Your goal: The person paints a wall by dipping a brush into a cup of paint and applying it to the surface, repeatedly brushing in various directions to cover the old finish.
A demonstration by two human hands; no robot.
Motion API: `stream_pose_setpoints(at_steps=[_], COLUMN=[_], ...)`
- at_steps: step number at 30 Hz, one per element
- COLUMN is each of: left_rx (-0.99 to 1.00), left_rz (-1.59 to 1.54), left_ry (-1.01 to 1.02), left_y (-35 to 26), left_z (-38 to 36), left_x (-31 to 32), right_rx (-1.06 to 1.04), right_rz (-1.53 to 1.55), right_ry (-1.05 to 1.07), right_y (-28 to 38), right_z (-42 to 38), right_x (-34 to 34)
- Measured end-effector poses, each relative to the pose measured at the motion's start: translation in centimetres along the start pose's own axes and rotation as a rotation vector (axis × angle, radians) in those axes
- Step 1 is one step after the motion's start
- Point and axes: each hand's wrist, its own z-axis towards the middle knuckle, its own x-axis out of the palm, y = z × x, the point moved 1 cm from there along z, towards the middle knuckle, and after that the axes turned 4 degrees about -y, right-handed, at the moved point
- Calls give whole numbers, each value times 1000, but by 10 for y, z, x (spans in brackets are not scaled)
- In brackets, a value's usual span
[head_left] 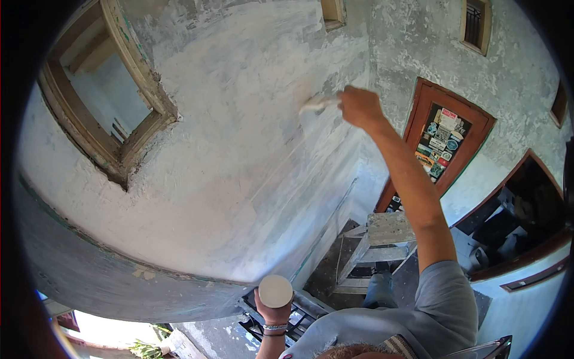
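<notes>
My right hand [361,107] is raised at arm's length, fingers closed around the handle of a paintbrush [320,105]. The brush's pale bristles point left and appear to meet the wall [239,113], which is patchy with whitish coating over grey. Low in the view, my left hand [273,313] is wrapped around a round tub [275,291], seen from above with a pale, off-white inside or top. A bracelet circles the left wrist.
A wooden window frame [143,119] is set in the wall at left. On the right are a sticker-covered door [439,134] and a dark opening [520,215]. A worn wooden step stool [390,228] stands below my right arm. Black slatted plastic [302,323] lies under my left hand.
</notes>
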Motion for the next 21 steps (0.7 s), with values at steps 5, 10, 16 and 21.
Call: stream_pose_setpoints(at_steps=[5, 10, 16, 21], left_rx=[183, -105, -81, -107], left_rz=[138, -385, -331, -279], left_ry=[-35, -90, -147, -105], left_y=[8, -1, -6, 0], left_z=[-9, -22, -29, -36], left_x=[-41, -38, -42, -62], right_rx=[98, 263, 315, 311], right_rz=[98, 449, 640, 380], right_ry=[-195, -414, -254, 9], right_y=[-15, 5, 34, -11], right_z=[-5, -51, -137, -156], right_x=[-43, 79, 197, 175])
